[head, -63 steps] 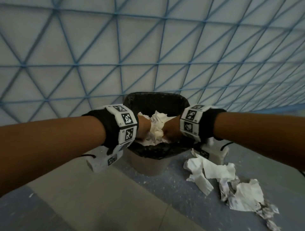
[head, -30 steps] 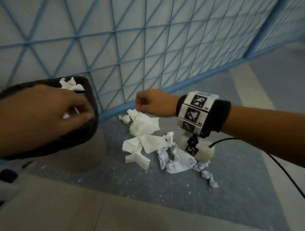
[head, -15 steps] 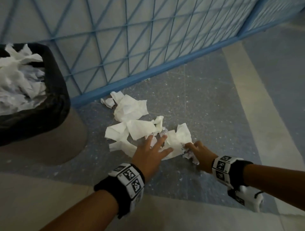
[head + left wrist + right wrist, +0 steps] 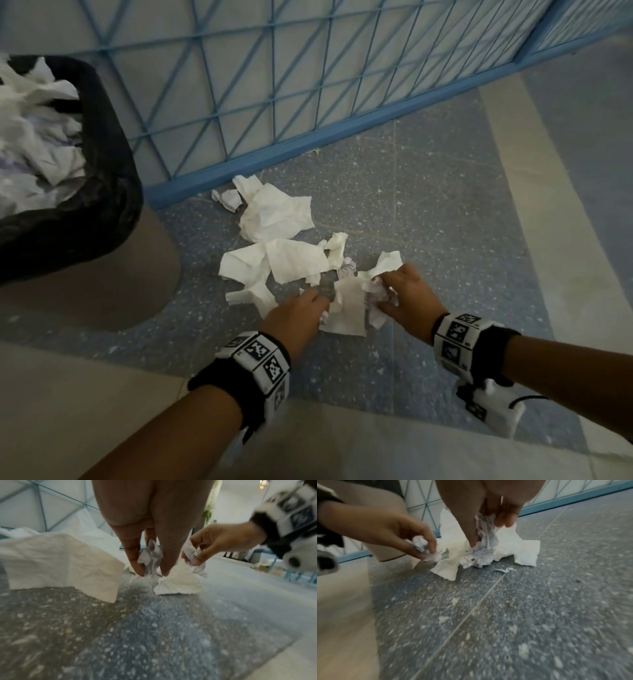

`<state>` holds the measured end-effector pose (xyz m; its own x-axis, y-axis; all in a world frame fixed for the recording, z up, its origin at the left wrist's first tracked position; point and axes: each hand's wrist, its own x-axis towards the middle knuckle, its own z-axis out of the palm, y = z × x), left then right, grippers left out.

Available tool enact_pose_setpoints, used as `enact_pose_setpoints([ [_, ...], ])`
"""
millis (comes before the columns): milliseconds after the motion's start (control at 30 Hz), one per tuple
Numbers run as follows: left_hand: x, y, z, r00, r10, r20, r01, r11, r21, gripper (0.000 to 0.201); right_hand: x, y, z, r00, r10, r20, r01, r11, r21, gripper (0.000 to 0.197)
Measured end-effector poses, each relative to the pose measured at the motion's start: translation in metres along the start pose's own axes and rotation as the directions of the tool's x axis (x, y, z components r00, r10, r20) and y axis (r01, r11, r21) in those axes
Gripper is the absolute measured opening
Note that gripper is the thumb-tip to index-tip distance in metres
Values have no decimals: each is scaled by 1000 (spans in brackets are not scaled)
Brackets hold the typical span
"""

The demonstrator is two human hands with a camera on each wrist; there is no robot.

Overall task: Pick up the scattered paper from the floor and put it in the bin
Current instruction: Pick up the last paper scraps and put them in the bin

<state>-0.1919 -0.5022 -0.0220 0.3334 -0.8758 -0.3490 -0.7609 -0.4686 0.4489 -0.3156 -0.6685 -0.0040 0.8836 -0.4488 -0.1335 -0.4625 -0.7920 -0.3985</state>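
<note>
Several crumpled white paper pieces (image 4: 274,219) lie scattered on the speckled grey floor near the blue fence. My left hand (image 4: 301,313) pinches a small crumpled paper wad (image 4: 148,559), seen also in the right wrist view as a wad (image 4: 420,545) between fingers and thumb. My right hand (image 4: 407,298) grips a bunch of crumpled paper (image 4: 483,543) with a white sheet (image 4: 349,308) hanging between both hands. The bin (image 4: 102,192), lined with a black bag and heaped with paper, stands at the left.
A blue wire fence (image 4: 308,85) runs along the back, its bottom rail just behind the paper. A beige floor strip (image 4: 534,212) runs at the right and another across the front. The bin's beige body (image 4: 102,291) stands left of the paper pile.
Both hands left the bin, dropped to the floor and closed on paper. The left hand, spread open half a second ago, now pinches a wad; the right has gathered more.
</note>
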Motion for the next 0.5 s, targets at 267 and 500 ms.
enact_pose_setpoints([
  [267,-8,5,-13,999,45,0,-45,999,-28,43,24,20,10,987,82,141,-62,988,-138,39],
  [500,9,20,27,999,-49,-13,51,981,187,48,-1,10,16,919,11,393,70,979,-191,40],
])
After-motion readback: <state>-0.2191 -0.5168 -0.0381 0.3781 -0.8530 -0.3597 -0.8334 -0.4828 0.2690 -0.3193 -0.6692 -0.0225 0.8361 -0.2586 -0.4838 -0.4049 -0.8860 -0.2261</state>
